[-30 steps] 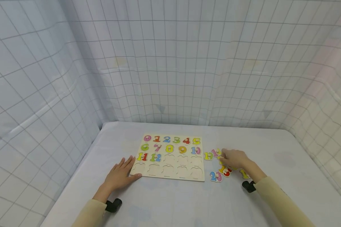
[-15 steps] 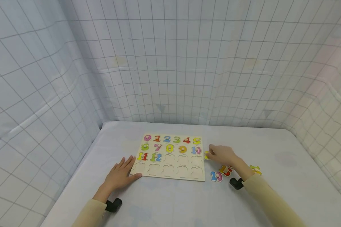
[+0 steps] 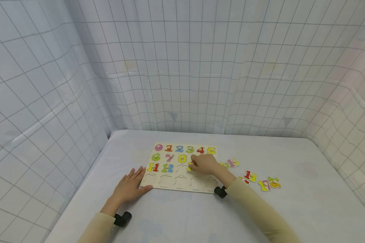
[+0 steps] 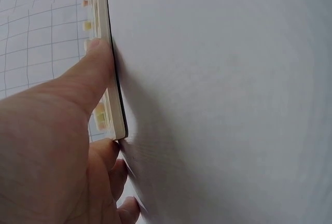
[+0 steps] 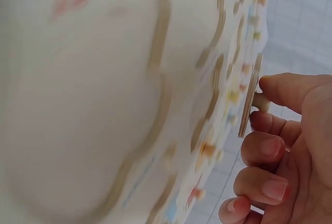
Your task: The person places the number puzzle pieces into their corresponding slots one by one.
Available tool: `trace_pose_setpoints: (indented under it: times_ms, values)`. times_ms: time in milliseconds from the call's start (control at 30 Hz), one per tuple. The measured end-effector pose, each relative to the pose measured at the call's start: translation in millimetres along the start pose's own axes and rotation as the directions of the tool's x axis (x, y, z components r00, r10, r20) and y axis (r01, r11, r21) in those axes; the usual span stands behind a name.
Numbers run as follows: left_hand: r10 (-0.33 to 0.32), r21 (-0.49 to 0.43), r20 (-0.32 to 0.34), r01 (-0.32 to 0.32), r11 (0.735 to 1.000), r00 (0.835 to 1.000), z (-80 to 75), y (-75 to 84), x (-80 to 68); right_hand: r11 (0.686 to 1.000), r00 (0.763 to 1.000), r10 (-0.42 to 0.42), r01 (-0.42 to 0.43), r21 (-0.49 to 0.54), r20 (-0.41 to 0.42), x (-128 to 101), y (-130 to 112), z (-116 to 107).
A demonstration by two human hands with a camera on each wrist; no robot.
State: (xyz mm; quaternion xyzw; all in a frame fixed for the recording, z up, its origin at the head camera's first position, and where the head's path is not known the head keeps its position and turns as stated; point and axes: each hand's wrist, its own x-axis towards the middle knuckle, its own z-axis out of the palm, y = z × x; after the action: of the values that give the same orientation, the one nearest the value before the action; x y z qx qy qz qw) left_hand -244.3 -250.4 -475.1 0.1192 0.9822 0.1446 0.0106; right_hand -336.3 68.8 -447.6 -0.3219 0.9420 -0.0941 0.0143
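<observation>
Head view high, facing down; wrist views close; all share puzzle board [image 3: 182, 168].

Free counter [image 3: 176, 216] lies in front of the puzzle board [image 3: 182, 184]; loose number pieces [image 3: 263, 182] (right side) and the left hand [image 3: 129, 187] block the edges.

2 bare hands, pale-yellow long sleeves [image 3: 255, 206] — a small black camera [image 3: 122, 219] strapped under each wrist.
</observation>
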Motion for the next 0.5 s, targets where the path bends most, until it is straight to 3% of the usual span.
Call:
trace_pose_setpoints:
  times_ms: [200,500]
  values:
    - [-0.001,-0.006,0.005,0.001,1.0,1.0,-0.2,0.6,-0.2,1.0,0.999,-0.013,0.013,0.018,0.045,17.2,-17.1,9.6]
    - [0.002,-0.008,-0.004,-0.002,1.0,1.0,0.3,-0.1,-0.5,1.0,0.998,-0.022,0.022,-0.004,0.058,30.1,-23.7,19.7]
